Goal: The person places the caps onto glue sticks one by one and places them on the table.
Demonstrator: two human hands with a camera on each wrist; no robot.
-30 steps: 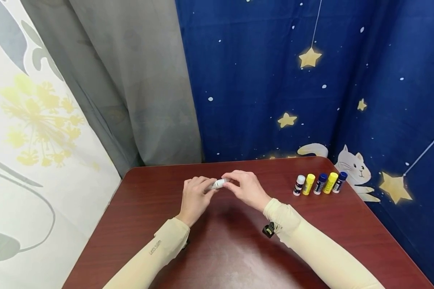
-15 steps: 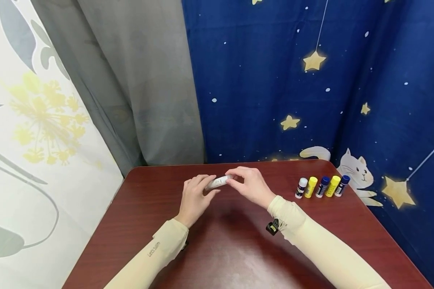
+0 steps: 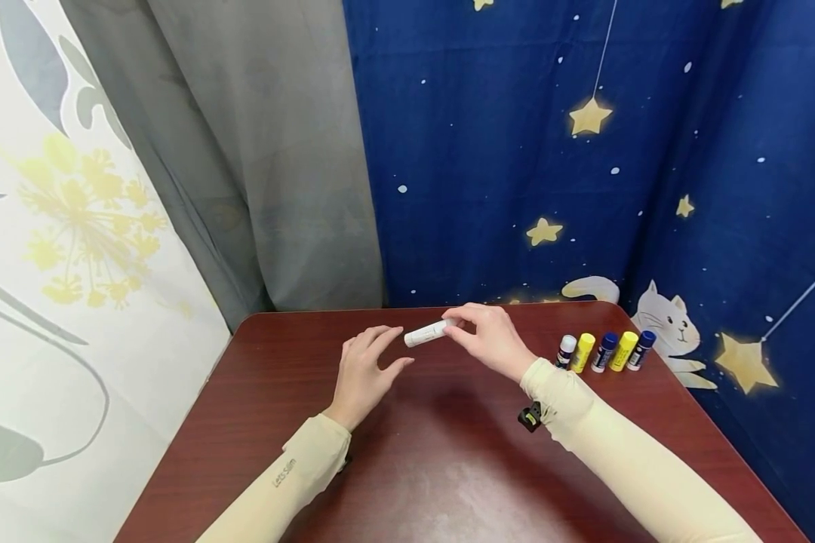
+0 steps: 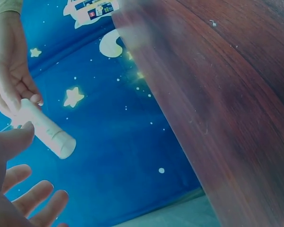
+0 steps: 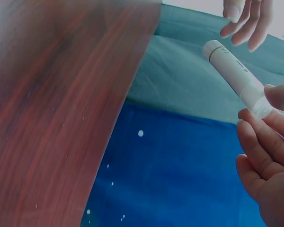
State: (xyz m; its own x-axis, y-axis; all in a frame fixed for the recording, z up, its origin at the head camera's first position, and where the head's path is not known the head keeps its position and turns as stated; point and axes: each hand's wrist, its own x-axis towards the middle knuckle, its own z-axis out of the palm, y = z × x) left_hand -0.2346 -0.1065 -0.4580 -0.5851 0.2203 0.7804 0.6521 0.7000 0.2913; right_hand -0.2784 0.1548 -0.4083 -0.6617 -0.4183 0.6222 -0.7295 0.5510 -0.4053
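Observation:
A white glue stick [image 3: 425, 332] hangs in the air above the table, tilted, with small print along its side. My right hand [image 3: 492, 339] pinches it by one end between thumb and fingers. That end looks translucent in the right wrist view, where the glue stick [image 5: 232, 71] has its other end pointing at the left hand. My left hand [image 3: 363, 373] is held just left of the glue stick's free end, fingers and thumb spread apart and holding nothing. The left wrist view shows a gap between the left fingers [image 4: 42, 198] and the glue stick [image 4: 48, 130].
Several glue sticks stand upright in a row at the table's right: a white-capped one [image 3: 566, 351], yellow ones [image 3: 583, 353] and blue-capped ones [image 3: 606, 352]. The reddish-brown table [image 3: 407, 467] ends at the back against a grey curtain [image 3: 299, 188] and a blue star-patterned curtain [image 3: 475, 188].
The left hand has let go of the glue stick's left end. My right hand has drawn it rightward and slightly up, so more of the white tube shows. The row stays in place.

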